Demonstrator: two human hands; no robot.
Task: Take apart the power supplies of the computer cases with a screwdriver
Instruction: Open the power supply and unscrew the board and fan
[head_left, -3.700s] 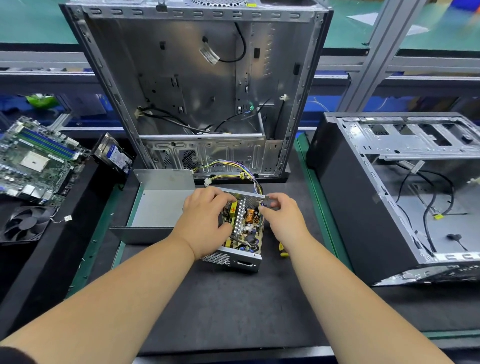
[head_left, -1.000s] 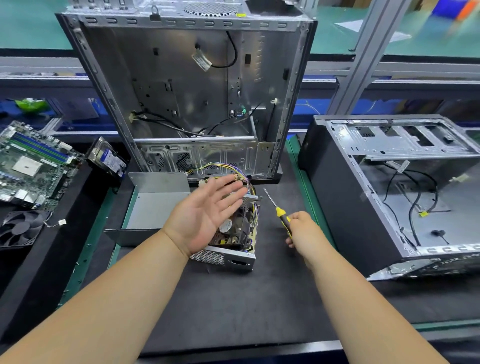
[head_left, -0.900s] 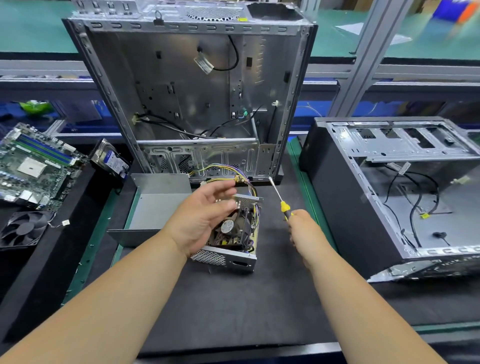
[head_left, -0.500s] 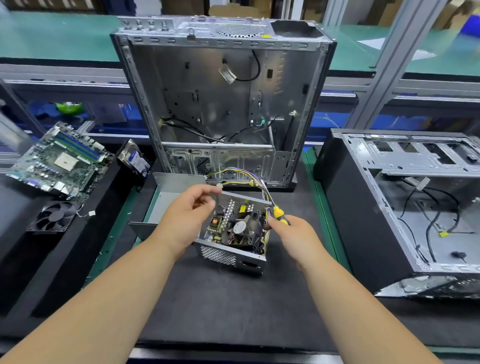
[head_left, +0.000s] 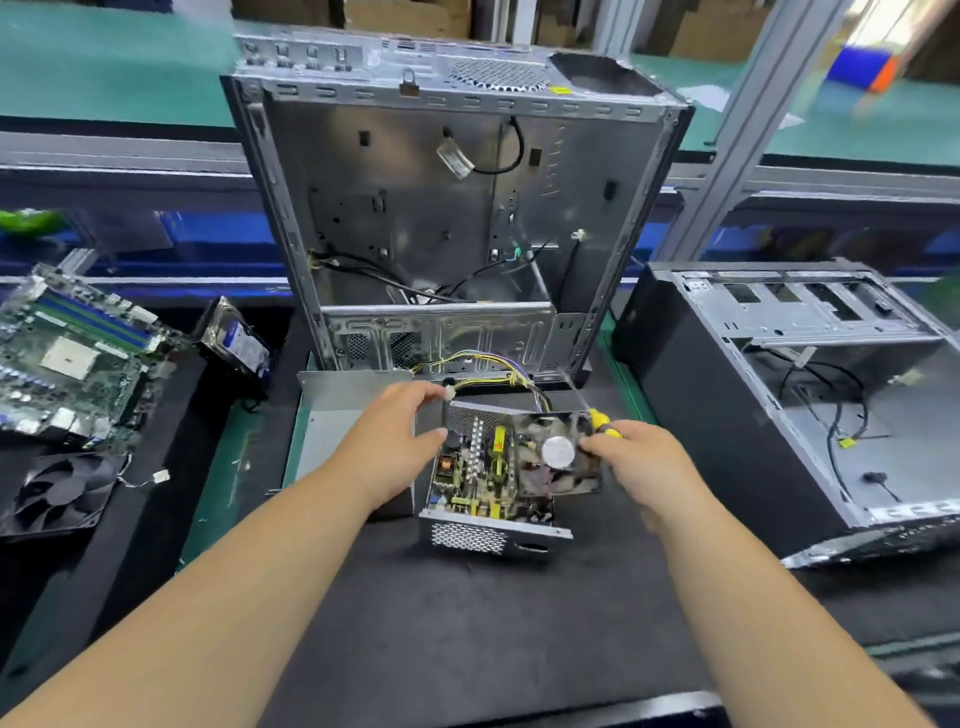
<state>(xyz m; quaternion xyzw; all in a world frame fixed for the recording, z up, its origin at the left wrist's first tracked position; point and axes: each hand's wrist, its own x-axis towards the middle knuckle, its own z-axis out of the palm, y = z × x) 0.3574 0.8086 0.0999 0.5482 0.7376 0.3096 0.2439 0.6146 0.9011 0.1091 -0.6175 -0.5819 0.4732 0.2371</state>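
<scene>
The open power supply (head_left: 470, 530) sits on the black mat, its circuit board (head_left: 478, 478) exposed. My left hand (head_left: 389, 441) grips its back left corner, thumb on the inside and fingers near the white connector (head_left: 448, 388). My right hand (head_left: 636, 460) holds the yellow screwdriver (head_left: 600, 420), whose thin shaft points up and back. Its fingertips also touch the black fan (head_left: 558, 454), which lies tilted over the right side of the housing. Coloured wires (head_left: 498, 364) run from the supply toward the upright computer case (head_left: 457, 218).
The supply's removed metal cover (head_left: 343, 410) lies left of it, under my left wrist. A second case (head_left: 810, 395) lies on its side at the right. A motherboard (head_left: 72, 353), a hard drive (head_left: 236, 338) and a loose fan (head_left: 57, 491) lie at the left.
My right hand picked up the screwdriver and came to the supply. The fan has shifted from the middle to the right side, baring the circuit board. My left hand went from spread open to gripping the housing.
</scene>
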